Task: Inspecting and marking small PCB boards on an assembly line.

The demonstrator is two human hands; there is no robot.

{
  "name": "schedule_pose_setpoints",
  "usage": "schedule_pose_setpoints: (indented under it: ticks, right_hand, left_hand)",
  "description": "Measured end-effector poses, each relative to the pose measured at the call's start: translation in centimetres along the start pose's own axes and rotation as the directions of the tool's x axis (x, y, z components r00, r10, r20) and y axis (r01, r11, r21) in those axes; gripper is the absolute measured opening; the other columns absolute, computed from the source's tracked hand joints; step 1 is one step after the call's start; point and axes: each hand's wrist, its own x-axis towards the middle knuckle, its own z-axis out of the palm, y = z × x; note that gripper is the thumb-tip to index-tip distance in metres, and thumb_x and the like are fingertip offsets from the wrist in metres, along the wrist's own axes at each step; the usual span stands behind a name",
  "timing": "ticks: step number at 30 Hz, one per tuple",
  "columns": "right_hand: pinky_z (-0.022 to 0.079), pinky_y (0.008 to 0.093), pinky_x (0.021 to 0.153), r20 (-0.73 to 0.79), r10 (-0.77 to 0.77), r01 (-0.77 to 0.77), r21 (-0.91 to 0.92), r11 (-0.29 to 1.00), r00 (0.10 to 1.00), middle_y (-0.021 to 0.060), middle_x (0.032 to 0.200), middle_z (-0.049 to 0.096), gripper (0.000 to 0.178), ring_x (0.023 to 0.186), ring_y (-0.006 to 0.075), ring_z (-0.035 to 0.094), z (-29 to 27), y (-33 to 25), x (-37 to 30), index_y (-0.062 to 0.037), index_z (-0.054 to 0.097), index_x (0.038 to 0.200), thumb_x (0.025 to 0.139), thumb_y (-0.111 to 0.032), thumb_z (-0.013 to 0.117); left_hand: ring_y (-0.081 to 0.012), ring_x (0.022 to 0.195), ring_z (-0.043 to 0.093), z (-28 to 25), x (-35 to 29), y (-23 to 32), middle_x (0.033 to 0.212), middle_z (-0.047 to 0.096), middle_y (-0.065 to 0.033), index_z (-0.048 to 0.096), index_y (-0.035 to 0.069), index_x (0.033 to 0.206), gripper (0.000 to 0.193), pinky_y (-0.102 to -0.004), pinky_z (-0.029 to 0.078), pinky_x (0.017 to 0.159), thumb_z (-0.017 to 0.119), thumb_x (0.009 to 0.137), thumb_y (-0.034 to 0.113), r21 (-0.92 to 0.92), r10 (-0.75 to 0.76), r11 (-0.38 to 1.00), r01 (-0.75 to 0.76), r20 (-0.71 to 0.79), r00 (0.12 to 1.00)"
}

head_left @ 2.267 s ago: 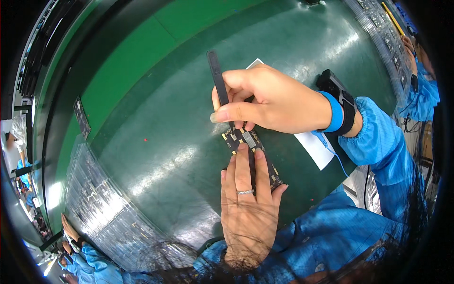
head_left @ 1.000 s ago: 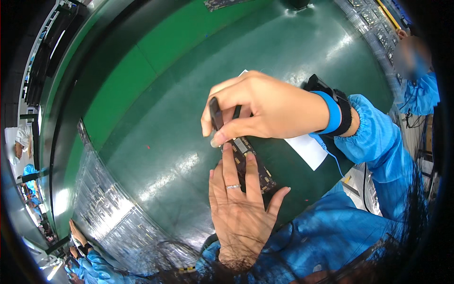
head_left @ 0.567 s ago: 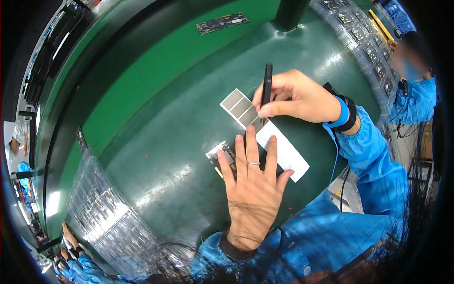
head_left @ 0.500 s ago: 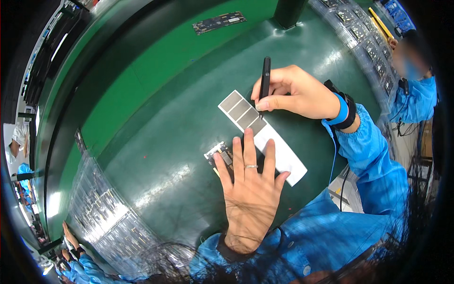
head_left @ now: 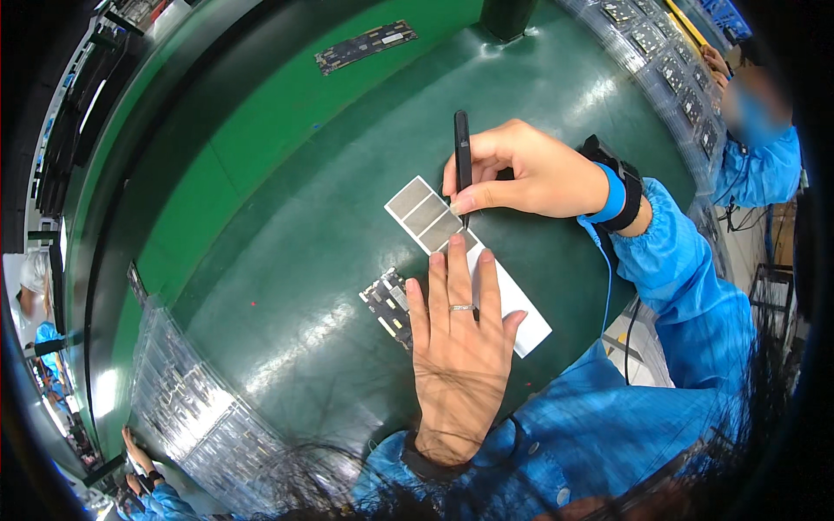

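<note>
My right hand pinches black tweezers, held nearly upright with the tips down on a white label sheet. Several grey rectangular labels fill the sheet's far-left part; its near-right part is bare white. My left hand lies flat with fingers stretched out, fingertips on the sheet just below the tweezer tips. A ring is on one finger. Beside the left fingers, a small dark circuit board lies on the green mat, its right edge partly hidden by my hand.
A long dark circuit board lies on the bright green strip at the far side. Clear plastic trays of parts stand at the near left, and more trays at the far right. A co-worker in blue is at the right.
The view has shifted slightly. My left hand has slid right off the small circuit board, uncovering more of it. The tweezers remain at the labels in my right hand.
</note>
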Motion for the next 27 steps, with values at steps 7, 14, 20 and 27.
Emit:
schedule_pose_setpoints:
  ticks: [7, 14, 20, 27]
  right_hand:
    - [0.053, 0.0266, 0.068, -0.023, -0.040, 0.040, -0.015, 0.999, 0.999, 0.0047, 0.085, 0.075, 0.020, 0.076, 0.0113, 0.069, 0.7, 0.4, 0.2, -0.0023, 0.074, 0.105, 0.095, -0.019, 0.079]
    - [0.053, 0.0253, 0.072, 0.043, 0.020, -0.019, -0.011, 1.000, 0.999, 0.0061, 0.086, 0.074, 0.022, 0.080, 0.0069, 0.066, 0.2, -1.1, 0.5, 0.0016, 0.072, 0.104, 0.096, -0.018, 0.078]
    - [0.052, 0.0245, 0.071, 0.061, 0.026, -0.030, 0.068, 0.997, 0.998, 0.0027, 0.086, 0.073, 0.020, 0.080, 0.0072, 0.066, 0.1, 0.2, 0.7, -0.0004, 0.073, 0.103, 0.097, -0.019, 0.078]
    - [0.055, 0.0251, 0.079, -0.043, -0.014, 0.027, 0.308, 0.951, 0.999, 0.0039, 0.094, 0.073, 0.018, 0.086, 0.0092, 0.067, 0.6, 0.0, 0.8, 0.0011, 0.072, 0.105, 0.098, -0.015, 0.075]
  left_hand:
    - [-0.0378, 0.148, 0.041, 0.3, -0.4, -0.3, 0.162, 0.041, -0.0178, 0.056, 0.006, 0.147, 0.076, -0.0564, 0.034, 0.123, 0.079, 0.085, 0.043, 0.015, 0.001, 1.000, -0.001, -0.001, 1.000]
    - [-0.0395, 0.148, 0.041, 0.3, -0.3, -0.2, 0.162, 0.040, -0.0193, 0.055, 0.005, 0.147, 0.076, -0.0568, 0.032, 0.124, 0.078, 0.086, 0.042, 0.010, 0.018, 1.000, -0.018, -0.017, 1.000]
    - [-0.0396, 0.149, 0.040, 0.3, -0.2, -0.5, 0.163, 0.038, -0.0238, 0.050, 0.003, 0.150, 0.072, -0.0580, 0.031, 0.123, 0.072, 0.094, 0.043, 0.028, 0.042, 0.999, -0.043, 0.007, 0.999]
    - [-0.0378, 0.147, 0.042, 0.1, -0.7, -1.0, 0.162, 0.041, -0.0198, 0.056, 0.003, 0.147, 0.073, -0.0577, 0.031, 0.123, 0.078, 0.087, 0.039, -0.030, 0.018, 0.999, -0.020, -0.053, 0.998]
